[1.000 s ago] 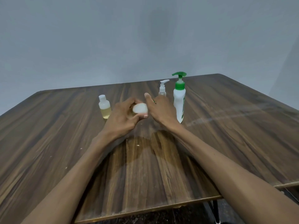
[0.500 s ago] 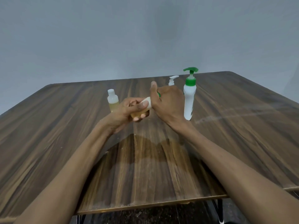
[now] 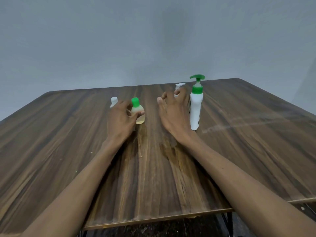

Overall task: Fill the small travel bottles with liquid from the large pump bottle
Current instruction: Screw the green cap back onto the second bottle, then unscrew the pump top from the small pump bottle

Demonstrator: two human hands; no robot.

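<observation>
A small travel bottle with a green cap (image 3: pixel 137 112) stands upright on the wooden table (image 3: pixel 248 151), holding yellowish liquid. My left hand (image 3: pixel 120 120) grips its body with thumb and fingers. A second small bottle with a white cap (image 3: pixel 113 101) stands just behind my left hand, mostly hidden. My right hand (image 3: pixel 172 115) hovers with fingers spread, holding nothing, just left of the large white pump bottle with a green pump (image 3: pixel 196 106). A small white pump bottle (image 3: pixel 179 87) peeks out behind my right fingers.
The table's near edge (image 3: pixel 162 218) runs below my forearms, with metal legs under it. A plain grey wall stands behind the table. A pale smear marks the tabletop to the right of the pump bottle.
The small bottle was tilted between both hands; now it stands on the table with its green cap on. My right hand has come off it and spread its fingers.
</observation>
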